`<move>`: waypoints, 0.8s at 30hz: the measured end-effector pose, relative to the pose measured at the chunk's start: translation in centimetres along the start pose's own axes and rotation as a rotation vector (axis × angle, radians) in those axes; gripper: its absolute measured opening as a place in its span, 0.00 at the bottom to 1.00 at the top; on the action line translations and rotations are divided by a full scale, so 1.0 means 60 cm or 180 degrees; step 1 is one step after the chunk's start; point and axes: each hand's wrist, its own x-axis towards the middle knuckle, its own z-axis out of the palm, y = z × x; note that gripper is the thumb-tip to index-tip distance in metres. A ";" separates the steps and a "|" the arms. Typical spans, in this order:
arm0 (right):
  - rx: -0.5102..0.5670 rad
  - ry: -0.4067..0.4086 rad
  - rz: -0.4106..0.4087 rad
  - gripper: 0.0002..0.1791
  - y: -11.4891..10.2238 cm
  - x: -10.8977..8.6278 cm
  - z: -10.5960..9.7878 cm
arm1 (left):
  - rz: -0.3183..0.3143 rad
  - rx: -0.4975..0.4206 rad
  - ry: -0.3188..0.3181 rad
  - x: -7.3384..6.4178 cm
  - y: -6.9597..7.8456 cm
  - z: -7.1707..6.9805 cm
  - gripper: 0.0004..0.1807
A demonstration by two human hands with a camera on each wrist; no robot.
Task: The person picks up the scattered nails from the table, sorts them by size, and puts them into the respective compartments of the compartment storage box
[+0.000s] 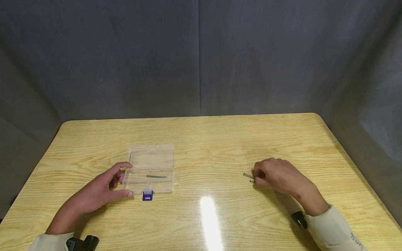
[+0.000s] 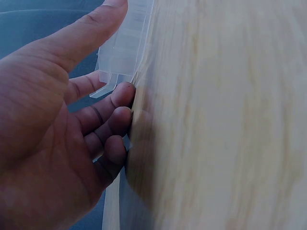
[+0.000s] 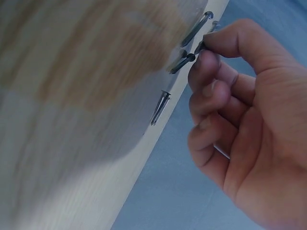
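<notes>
A clear plastic box [image 1: 147, 187] with its lid raised back and a blue latch [image 1: 147, 196] lies left of the table's middle. A single nail [image 1: 157, 176] lies inside it. My left hand [image 1: 100, 190] holds the box's left end, thumb along the front and index finger at the back corner; the left wrist view shows the other fingers curled by the tabletop. On the right, my right hand [image 1: 281, 176] pinches a dark nail [image 3: 200, 47] between thumb and index finger, mostly hidden by the fingertips. Several loose nails [image 3: 160, 108] lie on the table close by.
The wood-grain table [image 1: 207, 146] has rounded far corners. Dark grey partitions [image 1: 201, 59] rise behind it and at both sides. A bright light reflection [image 1: 210, 223] falls on the front middle of the tabletop.
</notes>
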 end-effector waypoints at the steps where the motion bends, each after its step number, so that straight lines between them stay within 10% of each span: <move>1: -0.0002 0.0003 0.0001 0.16 0.000 0.001 0.000 | -0.0010 0.0006 0.0006 0.000 0.000 0.000 0.38; 24: 0.0021 0.0025 -0.0128 0.17 -0.023 0.022 -0.010 | -0.0043 -0.0060 -0.0026 0.000 -0.001 0.000 0.38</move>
